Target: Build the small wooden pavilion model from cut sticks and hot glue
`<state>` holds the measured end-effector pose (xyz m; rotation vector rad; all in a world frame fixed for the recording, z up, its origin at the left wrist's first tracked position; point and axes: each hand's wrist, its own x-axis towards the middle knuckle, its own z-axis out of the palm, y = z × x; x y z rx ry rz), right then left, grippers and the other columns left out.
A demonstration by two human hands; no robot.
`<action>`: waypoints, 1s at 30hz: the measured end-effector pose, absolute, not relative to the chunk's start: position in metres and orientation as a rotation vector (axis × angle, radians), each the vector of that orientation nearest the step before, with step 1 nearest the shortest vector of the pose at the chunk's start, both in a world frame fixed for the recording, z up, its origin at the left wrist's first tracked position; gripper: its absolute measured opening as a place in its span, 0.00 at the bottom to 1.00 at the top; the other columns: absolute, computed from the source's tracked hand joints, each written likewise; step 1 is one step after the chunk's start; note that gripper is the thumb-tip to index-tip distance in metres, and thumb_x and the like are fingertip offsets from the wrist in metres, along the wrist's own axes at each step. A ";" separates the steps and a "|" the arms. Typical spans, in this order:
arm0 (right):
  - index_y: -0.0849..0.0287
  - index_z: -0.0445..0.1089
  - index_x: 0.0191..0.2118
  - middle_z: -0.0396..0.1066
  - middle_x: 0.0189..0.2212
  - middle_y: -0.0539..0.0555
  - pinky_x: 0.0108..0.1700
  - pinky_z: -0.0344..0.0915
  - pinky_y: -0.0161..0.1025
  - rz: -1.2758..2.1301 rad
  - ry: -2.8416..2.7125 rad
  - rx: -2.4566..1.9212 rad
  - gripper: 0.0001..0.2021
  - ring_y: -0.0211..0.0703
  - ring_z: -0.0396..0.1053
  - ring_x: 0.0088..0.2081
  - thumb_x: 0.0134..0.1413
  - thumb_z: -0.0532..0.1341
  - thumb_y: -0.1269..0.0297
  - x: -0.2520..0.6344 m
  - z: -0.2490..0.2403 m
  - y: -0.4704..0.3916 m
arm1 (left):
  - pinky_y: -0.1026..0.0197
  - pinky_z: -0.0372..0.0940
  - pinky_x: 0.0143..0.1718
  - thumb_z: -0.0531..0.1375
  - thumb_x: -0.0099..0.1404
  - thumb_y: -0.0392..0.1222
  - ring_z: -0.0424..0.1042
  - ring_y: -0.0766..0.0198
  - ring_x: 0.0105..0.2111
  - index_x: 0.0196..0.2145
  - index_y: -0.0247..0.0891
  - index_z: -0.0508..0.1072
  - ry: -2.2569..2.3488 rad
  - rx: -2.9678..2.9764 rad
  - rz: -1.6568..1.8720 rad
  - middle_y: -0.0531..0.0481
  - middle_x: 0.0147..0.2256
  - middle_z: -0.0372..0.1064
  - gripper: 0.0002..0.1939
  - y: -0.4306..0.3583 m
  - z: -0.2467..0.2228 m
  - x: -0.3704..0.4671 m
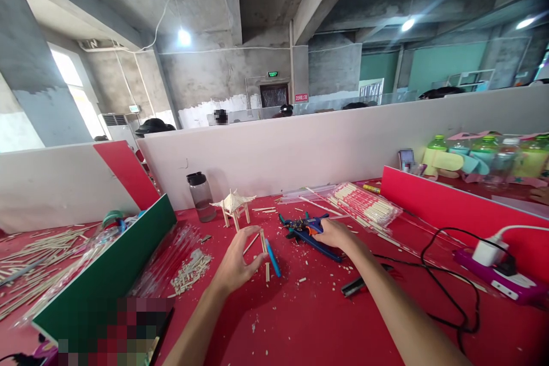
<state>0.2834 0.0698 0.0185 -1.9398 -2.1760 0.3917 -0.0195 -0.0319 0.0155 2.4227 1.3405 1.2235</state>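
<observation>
My left hand (238, 263) hovers low over the red table, thumb and fingers apart. Just right of it lie a few short wooden sticks (263, 243) and a blue pen (273, 258). My right hand (333, 234) has its fingers round blue-handled pliers (315, 240), which lie among other hand tools; the fingertips are partly hidden. Beyond my left hand stands a small pavilion model (234, 203) made of sticks, with a pointed roof on thin legs. A dark utility knife (354, 287) rests near my right forearm.
Cut stick pieces (192, 272) are heaped at left, near a green divider (111, 263). A dark-lidded bottle (199, 197) stands by the white partition (266, 154). Bagged sticks (364, 204) lie at back right. A black cable (461, 309) runs from a purple power strip (500, 283).
</observation>
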 end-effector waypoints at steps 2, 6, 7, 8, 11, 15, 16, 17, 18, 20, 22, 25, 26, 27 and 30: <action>0.63 0.75 0.44 0.77 0.44 0.67 0.38 0.63 0.39 0.417 -2.188 -1.930 0.18 0.59 0.75 0.45 0.50 0.65 0.57 0.285 0.019 0.070 | 0.45 0.62 0.60 0.61 0.66 0.46 0.66 0.50 0.58 0.58 0.43 0.62 1.338 2.410 1.228 0.41 0.56 0.66 0.24 -0.032 0.015 -0.019; 0.62 0.72 0.44 0.77 0.43 0.65 0.36 0.61 0.38 0.463 -2.185 -1.905 0.18 0.58 0.75 0.45 0.50 0.66 0.56 0.292 0.019 0.071 | 0.45 0.61 0.61 0.62 0.65 0.47 0.66 0.50 0.58 0.57 0.44 0.64 1.320 2.360 1.236 0.42 0.56 0.67 0.24 -0.030 0.014 -0.020; 0.62 0.72 0.44 0.77 0.43 0.64 0.36 0.61 0.38 0.476 -2.176 -1.896 0.19 0.57 0.75 0.45 0.49 0.66 0.55 0.294 0.019 0.071 | 0.45 0.61 0.61 0.62 0.65 0.47 0.66 0.50 0.58 0.57 0.44 0.64 1.326 2.342 1.244 0.42 0.56 0.67 0.24 -0.029 0.014 -0.020; 0.61 0.70 0.44 0.77 0.43 0.63 0.35 0.60 0.38 0.482 -2.164 -1.887 0.19 0.56 0.75 0.45 0.49 0.67 0.54 0.295 0.018 0.071 | 0.45 0.60 0.61 0.62 0.65 0.47 0.66 0.50 0.58 0.57 0.44 0.64 1.341 2.324 1.255 0.42 0.56 0.67 0.23 -0.028 0.013 -0.021; 0.59 0.68 0.42 0.76 0.42 0.60 0.34 0.58 0.37 0.421 -2.128 -1.864 0.20 0.55 0.74 0.43 0.47 0.68 0.53 0.296 0.018 0.072 | 0.44 0.60 0.61 0.61 0.66 0.46 0.66 0.50 0.58 0.56 0.43 0.64 1.413 2.274 1.289 0.42 0.56 0.67 0.23 -0.025 0.012 -0.025; 0.58 0.65 0.39 0.74 0.41 0.58 0.34 0.57 0.37 0.324 -2.141 -1.811 0.18 0.53 0.73 0.42 0.45 0.69 0.55 0.296 0.019 0.070 | 0.44 0.60 0.60 0.60 0.67 0.47 0.66 0.50 0.57 0.58 0.43 0.61 1.461 2.236 1.287 0.41 0.56 0.66 0.24 -0.023 0.012 -0.029; 0.58 0.64 0.38 0.74 0.41 0.58 0.34 0.57 0.37 0.330 -2.144 -1.795 0.19 0.52 0.72 0.41 0.44 0.69 0.56 0.297 0.019 0.070 | 0.44 0.60 0.60 0.60 0.67 0.47 0.66 0.50 0.57 0.57 0.43 0.61 1.464 2.233 1.284 0.41 0.56 0.66 0.24 -0.023 0.013 -0.029; 0.57 0.64 0.38 0.73 0.40 0.57 0.34 0.57 0.37 0.345 -2.138 -1.775 0.19 0.50 0.72 0.41 0.43 0.70 0.57 0.297 0.020 0.071 | 0.44 0.60 0.60 0.60 0.67 0.47 0.66 0.50 0.58 0.57 0.43 0.61 1.462 2.231 1.283 0.41 0.56 0.66 0.24 -0.023 0.013 -0.029; 0.57 0.64 0.38 0.73 0.39 0.56 0.35 0.57 0.37 0.372 -2.124 -1.741 0.18 0.49 0.71 0.40 0.43 0.70 0.58 0.297 0.021 0.071 | 0.44 0.60 0.60 0.60 0.67 0.47 0.66 0.50 0.58 0.57 0.43 0.61 1.457 2.229 1.286 0.42 0.56 0.66 0.23 -0.023 0.012 -0.029; 0.57 0.64 0.38 0.72 0.37 0.54 0.35 0.59 0.36 0.491 -2.074 -1.598 0.15 0.45 0.71 0.37 0.46 0.68 0.60 0.294 0.024 0.070 | 0.45 0.60 0.60 0.61 0.66 0.47 0.66 0.51 0.58 0.56 0.43 0.63 1.431 2.228 1.302 0.42 0.55 0.67 0.23 -0.024 0.012 -0.027; 0.57 0.64 0.39 0.72 0.35 0.52 0.35 0.61 0.36 0.735 -1.990 -1.350 0.12 0.41 0.70 0.34 0.51 0.64 0.59 0.284 0.028 0.065 | 0.45 0.60 0.61 0.61 0.66 0.47 0.66 0.51 0.58 0.55 0.44 0.64 1.392 2.236 1.302 0.43 0.55 0.67 0.22 -0.026 0.012 -0.025; 0.58 0.63 0.42 0.74 0.36 0.53 0.34 0.63 0.36 1.275 -1.761 -0.930 0.16 0.41 0.72 0.33 0.53 0.64 0.55 0.257 0.033 0.051 | 0.44 0.59 0.61 0.62 0.65 0.46 0.65 0.50 0.59 0.55 0.43 0.65 1.337 2.248 1.281 0.42 0.56 0.67 0.22 -0.029 0.014 -0.020; 0.58 0.64 0.42 0.75 0.36 0.54 0.35 0.65 0.37 1.456 -1.665 -0.828 0.18 0.42 0.73 0.35 0.51 0.66 0.53 0.247 0.033 0.045 | 0.44 0.59 0.61 0.62 0.65 0.46 0.65 0.50 0.59 0.56 0.43 0.65 1.324 2.241 1.280 0.42 0.56 0.66 0.23 -0.031 0.014 -0.019; 0.58 0.64 0.42 0.76 0.36 0.54 0.37 0.66 0.37 1.603 -1.571 -0.739 0.19 0.42 0.74 0.37 0.49 0.68 0.53 0.237 0.032 0.039 | 0.44 0.58 0.62 0.63 0.65 0.46 0.65 0.49 0.59 0.56 0.43 0.64 1.311 2.230 1.284 0.42 0.56 0.66 0.23 -0.032 0.015 -0.017; 0.59 0.68 0.41 0.76 0.35 0.53 0.41 0.67 0.37 1.908 -1.337 -0.595 0.21 0.41 0.75 0.39 0.44 0.73 0.56 0.211 0.023 0.025 | 0.45 0.58 0.62 0.63 0.65 0.46 0.65 0.50 0.59 0.56 0.43 0.64 1.250 2.175 1.332 0.42 0.56 0.66 0.24 -0.036 0.017 -0.010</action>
